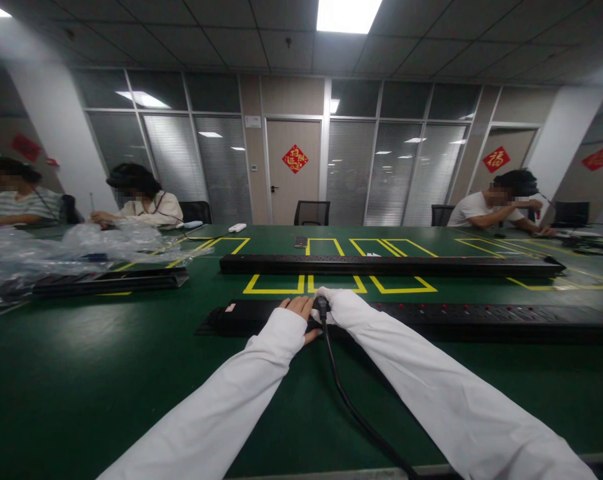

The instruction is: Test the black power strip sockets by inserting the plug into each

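A long black power strip [481,323] lies across the green table in front of me. My left hand [300,312] is wrapped round its body left of the middle, fingers over the top and thumb on the near side. My right hand [334,303], in a white glove, is closed round a black power plug [322,305] at the strip, right beside the left hand. From the plug a black cord [344,393] runs down to the table's near edge. How far the plug sits in a socket is hidden.
Behind lies a second black power strip [381,265], among yellow tape outlines [274,291]. At left, clear plastic bags [81,250] lie by a black channel-shaped piece [116,283]. A phone-like object [300,242] is farther back. Several people sit across the table.
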Demonstrator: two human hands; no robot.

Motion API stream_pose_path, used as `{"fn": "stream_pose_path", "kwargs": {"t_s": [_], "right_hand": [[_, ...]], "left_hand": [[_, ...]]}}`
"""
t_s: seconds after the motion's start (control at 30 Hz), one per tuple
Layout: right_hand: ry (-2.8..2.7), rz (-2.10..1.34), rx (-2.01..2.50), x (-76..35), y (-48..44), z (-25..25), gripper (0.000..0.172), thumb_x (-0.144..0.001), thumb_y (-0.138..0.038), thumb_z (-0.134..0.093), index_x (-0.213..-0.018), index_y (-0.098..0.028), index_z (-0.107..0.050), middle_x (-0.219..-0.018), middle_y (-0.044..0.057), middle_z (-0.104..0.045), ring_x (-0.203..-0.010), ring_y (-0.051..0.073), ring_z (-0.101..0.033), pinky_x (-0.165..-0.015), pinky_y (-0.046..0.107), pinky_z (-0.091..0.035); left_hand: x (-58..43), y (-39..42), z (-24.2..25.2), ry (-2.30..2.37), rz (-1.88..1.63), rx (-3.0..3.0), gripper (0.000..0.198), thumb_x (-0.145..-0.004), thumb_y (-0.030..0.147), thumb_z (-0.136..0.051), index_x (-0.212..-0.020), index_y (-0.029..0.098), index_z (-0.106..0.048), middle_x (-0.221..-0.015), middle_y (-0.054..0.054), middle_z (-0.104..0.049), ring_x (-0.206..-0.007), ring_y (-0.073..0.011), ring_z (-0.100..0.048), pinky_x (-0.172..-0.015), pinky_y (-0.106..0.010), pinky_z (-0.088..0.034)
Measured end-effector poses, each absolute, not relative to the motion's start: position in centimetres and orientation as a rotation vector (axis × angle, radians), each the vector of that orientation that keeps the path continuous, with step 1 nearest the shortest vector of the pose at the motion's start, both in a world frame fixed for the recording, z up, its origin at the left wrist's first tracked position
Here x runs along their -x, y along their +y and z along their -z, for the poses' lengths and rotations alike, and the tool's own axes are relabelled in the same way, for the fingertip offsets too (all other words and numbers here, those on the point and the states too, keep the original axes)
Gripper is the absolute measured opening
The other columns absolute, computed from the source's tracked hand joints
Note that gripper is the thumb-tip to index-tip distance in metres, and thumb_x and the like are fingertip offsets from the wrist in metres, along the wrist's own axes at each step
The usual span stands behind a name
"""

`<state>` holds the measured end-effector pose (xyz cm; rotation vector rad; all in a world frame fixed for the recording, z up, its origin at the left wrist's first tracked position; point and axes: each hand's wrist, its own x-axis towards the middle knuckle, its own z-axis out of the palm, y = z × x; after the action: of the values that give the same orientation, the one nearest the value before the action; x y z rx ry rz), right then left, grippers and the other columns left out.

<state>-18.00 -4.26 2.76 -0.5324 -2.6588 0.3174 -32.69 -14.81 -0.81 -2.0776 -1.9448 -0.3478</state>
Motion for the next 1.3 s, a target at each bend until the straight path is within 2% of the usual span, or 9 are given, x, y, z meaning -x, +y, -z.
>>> {"fn": "stream_pose_path", "kwargs": {"t_s": [0.23,0.33,0.43,0.57,0.67,0.83,0.93,1.07,1.3], "right_hand": [[-2.597,-0.484,0.487,18.5,-3.1,-1.6,0.035,-0.066,-0.043,-0.062,-0.095,-0.024,-0.056,-0.065,-0.005,-0.056,-0.054,0.009,-0.047,-0.055,0.021,-0.037],[-2.407,-0.737,0.504,18.7,-2.4,-1.8,0.03,-0.064,-0.041,-0.062,-0.085,-0.021,-0.055,-0.059,-0.006,-0.05,-0.05,0.008,-0.041,-0.051,0.02,-0.035],[-2.14,-0.903,0.587,18.4,-2.0,-2.8,0.022,-0.068,-0.041,-0.057,-0.072,-0.02,-0.052,-0.054,-0.006,-0.045,-0.049,0.008,-0.039,-0.049,0.021,-0.033],[-2.061,-0.918,0.62,17.2,-1.9,-4.0,0.032,-0.077,-0.048,-0.048,-0.063,-0.019,-0.051,-0.055,-0.003,-0.047,-0.051,0.009,-0.042,-0.049,0.022,-0.034],[-2.125,-0.895,0.672,16.3,-2.1,-4.3,0.038,-0.077,-0.052,-0.049,-0.061,-0.018,-0.055,-0.054,-0.001,-0.051,-0.051,0.011,-0.047,-0.052,0.024,-0.039],[-2.3,-0.542,0.896,15.5,-2.5,-4.4,0.033,-0.068,-0.053,-0.062,-0.069,-0.021,-0.069,-0.072,0.003,-0.06,-0.069,0.017,-0.057,-0.063,0.026,-0.044],[-2.463,-0.35,0.933,15.1,-2.9,-4.6,0.031,-0.07,-0.054,-0.06,-0.08,-0.027,-0.072,-0.079,0.001,-0.064,-0.076,0.017,-0.06,-0.068,0.025,-0.045],[-2.523,-0.385,0.935,14.6,-3.2,-4.7,0.034,-0.074,-0.053,-0.057,-0.096,-0.03,-0.07,-0.084,-0.001,-0.068,-0.085,0.018,-0.062,-0.075,0.026,-0.046],[-2.44,-0.428,0.972,14.4,-3.2,-3.4,0.041,-0.075,-0.058,-0.052,-0.099,-0.028,-0.068,-0.09,0.0,-0.07,-0.091,0.019,-0.062,-0.081,0.028,-0.046]], "left_hand": [[33.0,-14.6,1.2,-1.909,0.338,2.081,0.065,-0.075,0.042,-0.056,-0.129,0.009,-0.04,-0.133,-0.016,-0.045,-0.121,-0.0297,-0.041,-0.099,-0.046,-0.032],[33.1,-14.5,1.5,-1.902,0.346,2.077,0.065,-0.076,0.046,-0.054,-0.128,0.01,-0.041,-0.133,-0.017,-0.045,-0.121,-0.0301,-0.041,-0.099,-0.047,-0.032],[33.1,-14.5,1.6,-1.882,0.356,2.076,0.066,-0.078,0.048,-0.052,-0.129,0.009,-0.04,-0.133,-0.017,-0.045,-0.121,-0.0303,-0.041,-0.1,-0.047,-0.031],[33.2,-14.5,1.8,-1.867,0.354,2.075,0.068,-0.078,0.05,-0.051,-0.13,0.009,-0.038,-0.133,-0.018,-0.044,-0.121,-0.0304,-0.041,-0.1,-0.046,-0.031],[33.2,-14.4,1.8,-1.893,0.345,2.067,0.067,-0.077,0.05,-0.052,-0.13,0.011,-0.039,-0.133,-0.017,-0.045,-0.121,-0.0305,-0.041,-0.1,-0.046,-0.031],[33.1,-14.5,1.5,-1.902,0.358,2.083,0.067,-0.077,0.05,-0.052,-0.13,0.013,-0.038,-0.132,-0.017,-0.046,-0.121,-0.0305,-0.041,-0.1,-0.046,-0.03],[33.0,-14.7,1.4,-1.904,0.377,2.079,0.067,-0.076,0.05,-0.054,-0.13,0.013,-0.039,-0.131,-0.016,-0.047,-0.121,-0.0308,-0.041,-0.1,-0.046,-0.031],[32.9,-14.8,1.4,-1.901,0.378,2.074,0.067,-0.075,0.05,-0.055,-0.129,0.012,-0.039,-0.13,-0.017,-0.047,-0.12,-0.0308,-0.042,-0.1,-0.046,-0.031],[32.9,-14.6,1.4,-1.926,0.376,2.078,0.067,-0.075,0.049,-0.054,-0.129,0.012,-0.04,-0.13,-0.017,-0.048,-0.119,-0.0311,-0.042,-0.099,-0.046,-0.03]]}}
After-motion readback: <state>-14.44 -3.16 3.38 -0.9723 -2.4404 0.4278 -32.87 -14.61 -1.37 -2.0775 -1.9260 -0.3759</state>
